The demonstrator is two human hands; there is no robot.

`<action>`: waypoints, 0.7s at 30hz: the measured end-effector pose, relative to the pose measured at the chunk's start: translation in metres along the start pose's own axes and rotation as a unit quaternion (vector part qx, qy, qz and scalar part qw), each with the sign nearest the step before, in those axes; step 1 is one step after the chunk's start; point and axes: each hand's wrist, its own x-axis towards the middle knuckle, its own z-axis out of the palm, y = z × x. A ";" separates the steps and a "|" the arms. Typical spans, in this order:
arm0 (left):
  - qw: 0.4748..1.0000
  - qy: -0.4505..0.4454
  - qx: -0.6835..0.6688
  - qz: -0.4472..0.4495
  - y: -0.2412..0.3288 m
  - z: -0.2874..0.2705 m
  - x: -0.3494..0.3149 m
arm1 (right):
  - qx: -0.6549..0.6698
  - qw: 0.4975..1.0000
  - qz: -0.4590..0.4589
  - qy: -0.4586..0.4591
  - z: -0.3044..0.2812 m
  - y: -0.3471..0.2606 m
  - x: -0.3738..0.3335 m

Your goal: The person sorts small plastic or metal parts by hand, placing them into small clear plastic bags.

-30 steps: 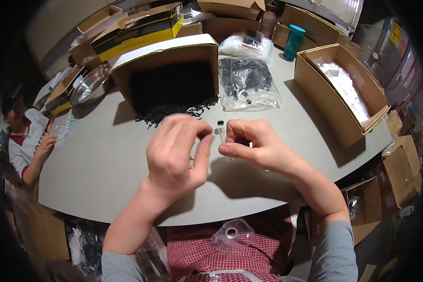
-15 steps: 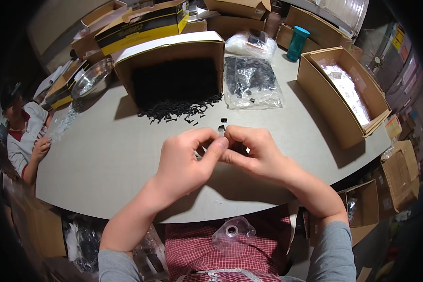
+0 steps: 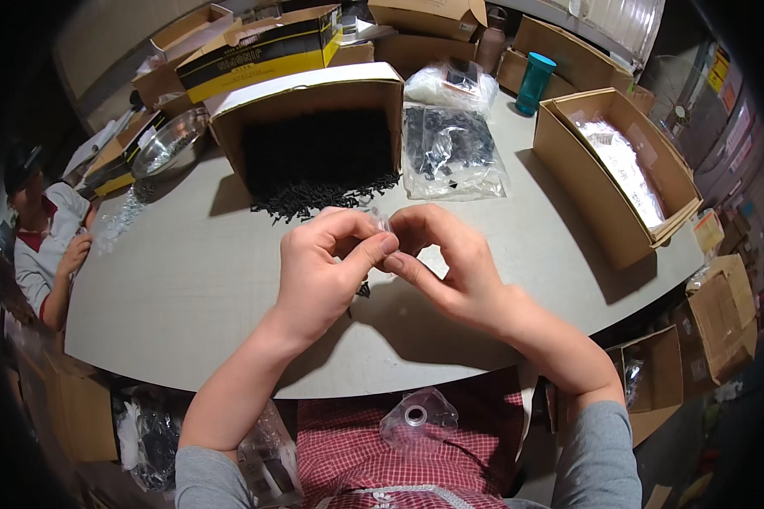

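Observation:
My left hand [image 3: 318, 267] and my right hand [image 3: 463, 263] meet over the table, thumbs and fingertips pinched together. Between the fingertips is a small clear plastic bag [image 3: 380, 222], mostly covered by the fingers. A few small black pieces, seemingly screws [image 3: 363, 289], show just below my left hand; whether the hand holds them or they lie on the table I cannot tell. Past my hands, a cardboard box [image 3: 229, 140] lies open toward me, full of black screws [image 3: 318, 153] that spill onto the tabletop. Right of it lies a clear bag of black parts [image 3: 452, 153].
An open carton [image 3: 581, 191] with shiny clear bags stands on the right of the table [image 3: 170, 297]. A teal tumbler [image 3: 535, 85] is behind it. At the left, a person [image 3: 51, 229] sits by a metal bowl [image 3: 170, 148] and a scatter of small shiny pieces [image 3: 123, 219].
Both hands have shifted slightly away and left, and more clear plastic shows at the fingertips. The small black parts beyond my fingers are out of sight; black pieces now show below my left hand.

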 end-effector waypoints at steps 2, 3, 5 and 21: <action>0.999 0.016 0.023 0.032 -0.005 0.003 0.000 | 0.010 1.000 0.003 0.007 0.004 -0.003 -0.002; 0.996 0.032 0.047 0.062 -0.006 0.004 0.001 | 0.021 1.000 0.006 0.013 0.005 -0.003 -0.003; 0.996 0.025 0.052 0.062 -0.010 0.003 0.001 | 0.009 1.000 -0.001 0.012 0.005 -0.007 -0.002; 0.996 -0.074 -0.040 -0.041 0.009 -0.008 0.006 | 0.292 0.939 0.180 -0.033 -0.019 -0.007 0.002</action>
